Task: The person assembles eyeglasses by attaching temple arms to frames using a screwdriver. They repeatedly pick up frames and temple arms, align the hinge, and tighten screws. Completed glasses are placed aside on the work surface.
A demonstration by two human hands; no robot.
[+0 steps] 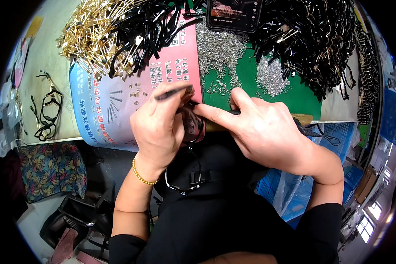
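Your left hand (pixel 158 125) pinches a thin dark temple arm (pixel 174 92), its long axis running left to right and tilted slightly up toward the far right. Just under it sits the eyeglass frame (pixel 193 127), wedged between both hands at the near edge of the table (pixel 53 70). Your right hand (pixel 264 127) is closed on a small tool (mostly hidden), index finger pointing left at the frame. Both hands touch the frame; loose screws (pixel 218 48) lie farther away.
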